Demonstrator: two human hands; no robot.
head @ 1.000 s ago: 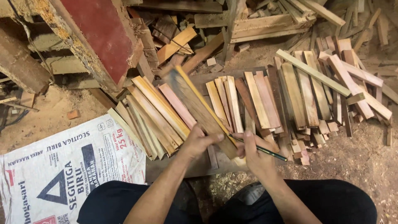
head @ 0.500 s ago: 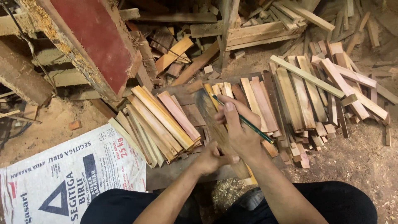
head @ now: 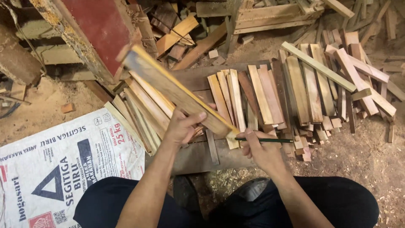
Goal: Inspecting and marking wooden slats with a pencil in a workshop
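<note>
Marking step, by the look of it: the left hand [head: 182,126] is closed around a long wood slat [head: 177,90], thumb on top, fingers wrapped under, holding it tilted up and away toward the red board [head: 99,36]. The near end of the slat sits just above the plank [head: 198,156] on the floor; the far end is blurred. The right hand [head: 260,148] pinches a green pencil [head: 265,139] between thumb and fingers, closed on it, tip touching or just beside the near end of the slat; I can't tell if the lead is actually on the wood. The pencil lies about level, pointing left at the slat. My guess is the next move calls for a steady slat and a short firm stroke across that end, so the left grip must not slip. Left of the slat, a fan of pale strips [head: 143,109] leans on the plank; right of it, a row of cut strips [head: 261,97] runs into a loose pile [head: 346,80]. A white printed sack [head: 63,160] lies lower left of the slat, and sawdust covers the floor [head: 363,156]. The person's dark trousers [head: 329,202] fill the bottom edge.
</note>
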